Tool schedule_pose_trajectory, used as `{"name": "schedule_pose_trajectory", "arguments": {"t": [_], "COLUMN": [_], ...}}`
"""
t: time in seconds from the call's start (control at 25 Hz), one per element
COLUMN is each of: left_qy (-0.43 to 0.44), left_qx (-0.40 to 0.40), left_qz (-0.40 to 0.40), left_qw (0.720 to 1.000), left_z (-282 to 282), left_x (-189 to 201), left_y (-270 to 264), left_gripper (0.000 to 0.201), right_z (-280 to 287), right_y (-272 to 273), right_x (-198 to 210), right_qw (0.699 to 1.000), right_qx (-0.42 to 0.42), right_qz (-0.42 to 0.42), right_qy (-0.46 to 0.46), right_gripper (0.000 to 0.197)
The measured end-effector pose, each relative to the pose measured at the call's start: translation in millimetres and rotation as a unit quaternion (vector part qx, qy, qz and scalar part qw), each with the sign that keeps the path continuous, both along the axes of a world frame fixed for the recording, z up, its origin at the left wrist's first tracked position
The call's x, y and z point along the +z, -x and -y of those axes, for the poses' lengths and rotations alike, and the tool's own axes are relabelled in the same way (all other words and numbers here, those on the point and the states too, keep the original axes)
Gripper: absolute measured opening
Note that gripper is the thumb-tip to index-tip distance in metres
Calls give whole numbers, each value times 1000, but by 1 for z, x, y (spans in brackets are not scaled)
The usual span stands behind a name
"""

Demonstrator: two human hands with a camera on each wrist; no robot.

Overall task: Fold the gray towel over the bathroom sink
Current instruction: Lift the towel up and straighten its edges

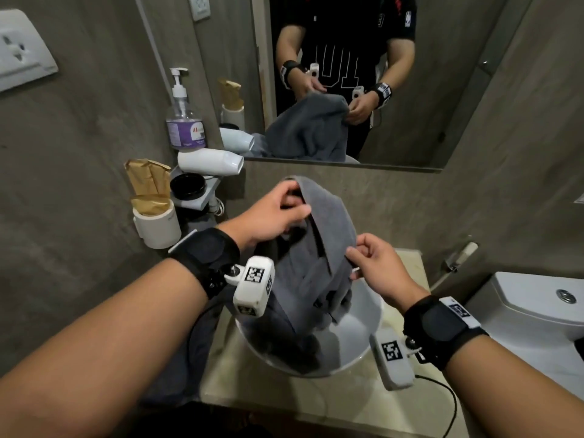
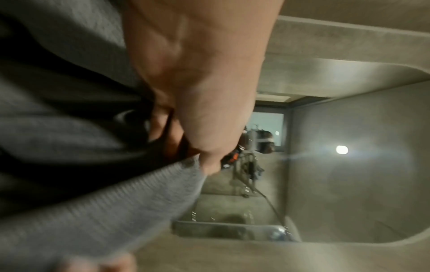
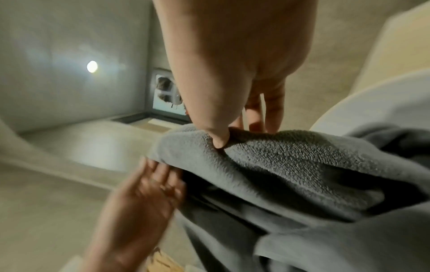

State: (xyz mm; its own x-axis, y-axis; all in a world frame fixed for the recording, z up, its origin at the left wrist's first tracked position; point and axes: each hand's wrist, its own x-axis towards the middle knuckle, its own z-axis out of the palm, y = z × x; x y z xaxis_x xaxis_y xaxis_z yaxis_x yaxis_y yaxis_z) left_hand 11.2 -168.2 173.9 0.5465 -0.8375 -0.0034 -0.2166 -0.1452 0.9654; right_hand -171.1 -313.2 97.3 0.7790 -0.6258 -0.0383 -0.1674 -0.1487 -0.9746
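Note:
A gray towel [image 1: 316, 263] hangs bunched over the white round sink [image 1: 363, 352], its lower end lying in the bowl. My left hand [image 1: 284, 210] grips the towel's top edge at the far side, thumb pressed on the hem in the left wrist view [image 2: 204, 165]. My right hand [image 1: 369, 260] pinches a nearer edge of the towel between thumb [image 3: 221, 141] and fingers. In the right wrist view the towel [image 3: 302, 165] drapes down in folds, with the left hand [image 3: 144, 193] blurred beside it. The left wrist view shows the towel [image 2: 93, 202] filling the left side.
Left of the sink stand a pump soap bottle [image 1: 185, 121], a white hair dryer [image 1: 210, 161], a black jar [image 1: 188, 184] and a white cup of brown packets [image 1: 156, 222]. A mirror [image 1: 442, 90] hangs behind, a toilet tank [image 1: 537, 311] is at right, and a cable [image 1: 448, 403] trails over the counter.

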Motion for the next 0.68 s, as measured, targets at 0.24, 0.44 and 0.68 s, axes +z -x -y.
{"name": "schedule_pose_trajectory", "arguments": {"t": [0.24, 0.44, 0.68], "left_qy": [-196, -139, 74], "left_qx": [-142, -24, 7], "left_qz": [100, 133, 28], "left_qw": [965, 981, 997], "left_z": [-14, 1, 22], "left_x": [-84, -62, 71], "left_y": [31, 31, 1], "left_gripper": [51, 22, 18], "right_z": [7, 26, 13], "right_y": [-22, -25, 3], "right_x": [43, 61, 29], "right_qw": [984, 976, 996], "right_qx": [3, -43, 24], "right_qz": [114, 174, -7], "right_qy": [-138, -127, 80], "right_gripper": [9, 8, 83]}}
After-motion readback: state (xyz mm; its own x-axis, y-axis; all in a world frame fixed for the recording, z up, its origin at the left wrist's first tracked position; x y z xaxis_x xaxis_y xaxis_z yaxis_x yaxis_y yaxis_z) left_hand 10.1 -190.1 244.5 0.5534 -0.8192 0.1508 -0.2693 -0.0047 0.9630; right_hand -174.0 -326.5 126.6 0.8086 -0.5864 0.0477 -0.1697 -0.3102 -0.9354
